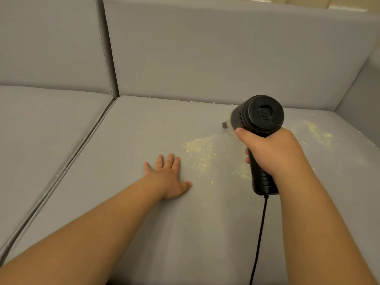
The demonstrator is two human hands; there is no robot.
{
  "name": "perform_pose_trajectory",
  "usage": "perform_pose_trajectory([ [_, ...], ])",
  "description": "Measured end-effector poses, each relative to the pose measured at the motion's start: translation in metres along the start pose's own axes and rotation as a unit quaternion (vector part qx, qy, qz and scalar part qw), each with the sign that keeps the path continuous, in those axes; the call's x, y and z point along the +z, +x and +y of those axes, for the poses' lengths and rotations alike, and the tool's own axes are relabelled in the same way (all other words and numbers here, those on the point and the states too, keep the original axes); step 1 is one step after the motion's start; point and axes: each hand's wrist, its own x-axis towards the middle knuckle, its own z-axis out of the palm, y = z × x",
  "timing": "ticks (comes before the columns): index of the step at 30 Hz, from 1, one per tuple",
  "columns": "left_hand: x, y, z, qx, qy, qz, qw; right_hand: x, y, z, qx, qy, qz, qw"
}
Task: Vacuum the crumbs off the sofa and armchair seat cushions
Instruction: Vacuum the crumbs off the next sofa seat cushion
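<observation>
A grey seat cushion [156, 124] fills the middle of the view. Yellow crumbs [200, 152] lie in a patch at its centre. A second patch of crumbs [315, 131] is spread to the right, and more crumbs line the seam under the backrest. My right hand [273, 151] grips the handle of a black handheld vacuum [260, 115]. Its nozzle points down at the cushion just right of the central patch. My left hand [169, 177] rests flat on the cushion, fingers spread, just left of that patch.
The vacuum's black cord [259, 239] hangs down from the handle toward the front edge. A second seat cushion [39, 128] lies to the left across a seam. The backrest [226, 48] rises behind and a sofa arm [364, 95] closes the right side.
</observation>
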Motion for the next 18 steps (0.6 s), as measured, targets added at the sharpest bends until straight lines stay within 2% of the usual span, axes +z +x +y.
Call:
perform_pose_trajectory([
  [3,-0.001,0.001,0.000,-0.004,0.003,-0.007,1.000,-0.003,-0.001,0.002,0.023,0.006,-0.010,1.000],
  [12,-0.003,0.000,0.001,-0.007,0.003,-0.014,1.000,0.010,-0.012,-0.013,0.036,0.020,-0.123,0.992],
  [15,-0.004,-0.001,0.000,-0.007,0.003,-0.013,1.000,0.007,-0.014,-0.013,0.028,0.019,-0.113,0.993],
  [18,-0.004,-0.001,0.002,-0.005,0.005,-0.014,1.000,0.002,-0.012,-0.009,0.019,-0.001,-0.069,0.997],
])
